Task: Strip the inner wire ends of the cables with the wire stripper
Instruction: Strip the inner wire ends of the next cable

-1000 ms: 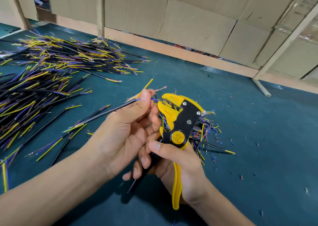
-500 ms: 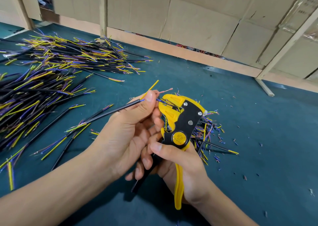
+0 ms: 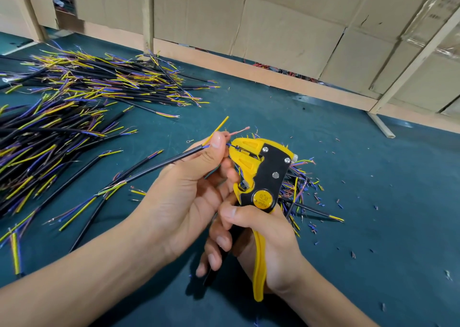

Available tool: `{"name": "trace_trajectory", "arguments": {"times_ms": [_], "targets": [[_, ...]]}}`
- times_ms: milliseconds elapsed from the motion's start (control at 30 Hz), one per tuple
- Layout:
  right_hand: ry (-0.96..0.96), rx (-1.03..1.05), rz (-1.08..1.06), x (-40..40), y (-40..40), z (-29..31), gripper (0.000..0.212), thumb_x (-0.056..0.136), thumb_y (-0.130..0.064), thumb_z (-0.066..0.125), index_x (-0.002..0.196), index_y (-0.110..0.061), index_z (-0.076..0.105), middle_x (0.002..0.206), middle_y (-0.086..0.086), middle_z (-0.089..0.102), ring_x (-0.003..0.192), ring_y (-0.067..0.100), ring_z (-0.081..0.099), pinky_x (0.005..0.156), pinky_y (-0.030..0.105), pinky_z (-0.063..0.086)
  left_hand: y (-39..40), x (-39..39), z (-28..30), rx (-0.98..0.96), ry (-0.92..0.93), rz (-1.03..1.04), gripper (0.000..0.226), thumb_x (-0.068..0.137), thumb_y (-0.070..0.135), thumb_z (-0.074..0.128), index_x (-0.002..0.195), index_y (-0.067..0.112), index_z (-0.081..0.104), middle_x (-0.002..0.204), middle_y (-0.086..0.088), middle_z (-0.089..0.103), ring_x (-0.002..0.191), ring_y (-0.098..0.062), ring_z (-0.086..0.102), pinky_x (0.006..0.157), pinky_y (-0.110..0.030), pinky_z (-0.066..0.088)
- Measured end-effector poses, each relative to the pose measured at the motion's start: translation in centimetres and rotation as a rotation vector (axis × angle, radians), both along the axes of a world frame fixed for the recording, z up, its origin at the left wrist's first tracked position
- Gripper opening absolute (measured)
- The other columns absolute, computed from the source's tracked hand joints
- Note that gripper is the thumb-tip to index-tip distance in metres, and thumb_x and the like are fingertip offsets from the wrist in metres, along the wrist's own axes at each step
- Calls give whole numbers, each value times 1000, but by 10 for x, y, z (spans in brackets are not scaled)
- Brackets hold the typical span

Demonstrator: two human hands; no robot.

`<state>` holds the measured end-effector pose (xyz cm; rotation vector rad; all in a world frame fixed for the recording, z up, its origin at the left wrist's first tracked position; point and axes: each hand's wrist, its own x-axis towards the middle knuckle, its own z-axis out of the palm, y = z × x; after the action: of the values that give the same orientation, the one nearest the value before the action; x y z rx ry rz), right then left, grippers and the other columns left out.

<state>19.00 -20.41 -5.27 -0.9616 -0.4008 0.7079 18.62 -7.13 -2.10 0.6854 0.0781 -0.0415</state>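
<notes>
The counter, covered in dark teal cloth, is running back to a low wooden edge strip, with cardboard panels standing behind it. The right half of the cloth is lying mostly open, carrying only scattered insulation offcuts. The left half is crowded: a far pile of cables is spreading toward the back edge, and a nearer pile of cables is running off the left border of the view, with loose cables lying between it and my arms.

A smaller heap of cables is sitting just behind the wire stripper, near the middle of the counter.

My right hand is gripping the stripper's handles, fingers curled round them, thumb lying across the front just below the round yellow pivot label. The tool is standing upright, head tilted left, above the cloth.

My left hand is pinching one black cable between thumb and fingers, right at the end of its jacket. The cable is trailing down-left toward the counter. Its yellow inner wire is sticking up free, a pink inner wire is bending over the tool's head, and a blue inner wire is reaching into the stripper's jaws; I cannot tell whether the jaws are clamping it.
</notes>
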Motion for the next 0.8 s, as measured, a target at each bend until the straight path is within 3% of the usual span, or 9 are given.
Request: {"name": "trace_trajectory", "arguments": {"times_ms": [133, 233, 333, 467, 533, 800], "targets": [[118, -131, -125, -1, 1, 4, 32, 70, -27, 70, 58, -12, 44, 45, 5, 31, 29, 17, 38, 38, 24, 43, -2, 4, -5, -54, 51, 37, 20, 74, 29, 76, 88, 16, 79, 75, 1, 52, 68, -11, 48, 61, -22, 51], [166, -175, -149, -1, 2, 5, 35, 65, -28, 71, 58, -14, 40, 45, 3, 26, 27, 15, 31, 36, 19, 37, -2, 6, -8, -38, 93, 82, 27, 74, 29, 76, 96, 14, 77, 78, 3, 50, 67, -8, 46, 60, -22, 46], [166, -127, -113, -2, 4, 3, 33, 71, -26, 71, 60, -13, 42, 48, 4, 30, 32, 17, 36, 40, 25, 43, 0, 8, -5, 46, 40, 131, 24, 75, 32, 74, 91, 14, 75, 80, 6, 58, 69, -7, 46, 59, -19, 45], [161, 50, -59, 1, 8, 1, 21, 83, -20, 64, 72, -8, 51, 61, 9, 41, 50, 25, 49, 59, 44, 56, 15, 13, 3, 32, 40, 124, 17, 87, 32, 66, 80, 17, 69, 85, 3, 66, 74, -8, 60, 64, -21, 53], [140, 74, -40, 3, 8, 0, 18, 85, -19, 63, 76, -8, 52, 65, 11, 45, 57, 28, 53, 67, 49, 57, 23, 15, 4, 99, 50, 145, 16, 93, 27, 62, 83, 15, 67, 88, 0, 70, 76, -11, 63, 64, -23, 54], [83, 163, 37, 0, 5, 0, 28, 84, -23, 75, 87, -4, 54, 73, 13, 52, 68, 32, 59, 79, 55, 56, 18, 17, -3, 383, -34, 226, 12, 95, 18, 62, 92, 7, 64, 78, -4, 68, 66, -13, 59, 56, -23, 48]]}}
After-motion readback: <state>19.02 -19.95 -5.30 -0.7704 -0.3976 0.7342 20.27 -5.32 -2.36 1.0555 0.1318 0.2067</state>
